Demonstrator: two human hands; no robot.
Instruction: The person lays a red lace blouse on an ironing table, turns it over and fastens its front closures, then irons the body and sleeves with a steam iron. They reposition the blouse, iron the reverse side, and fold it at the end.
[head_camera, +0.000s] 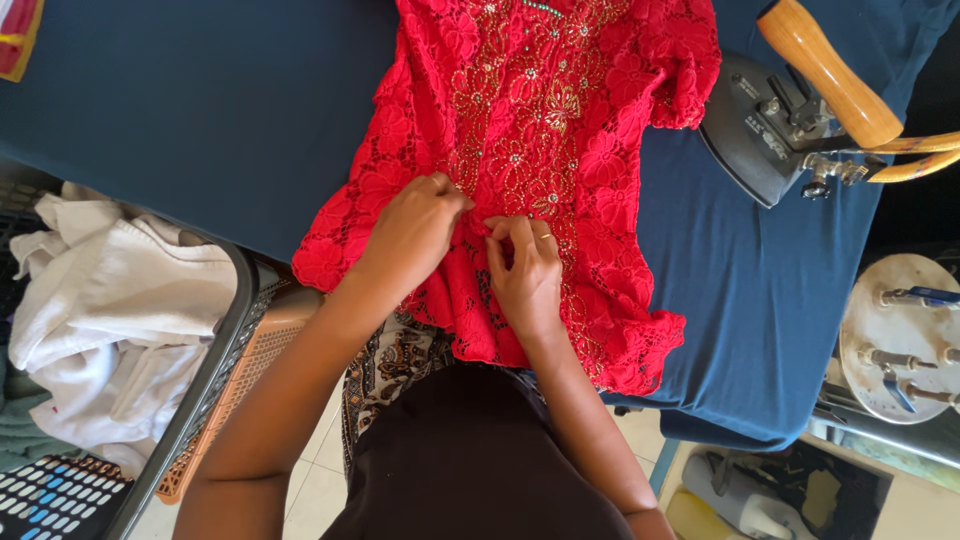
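A red lace blouse with gold bead embroidery down its front lies spread on a dark blue ironing board. My left hand pinches the lace at the lower middle of the front. Right beside it, my right hand, with a ring on one finger, pinches the same beaded strip. The fingertips of both hands nearly touch. The blouse's hem hangs over the board's near edge against my body.
A heavy iron with a wooden handle rests on the board at the right. White clothes fill a basket at the left. A round metal unit with valves stands at the lower right.
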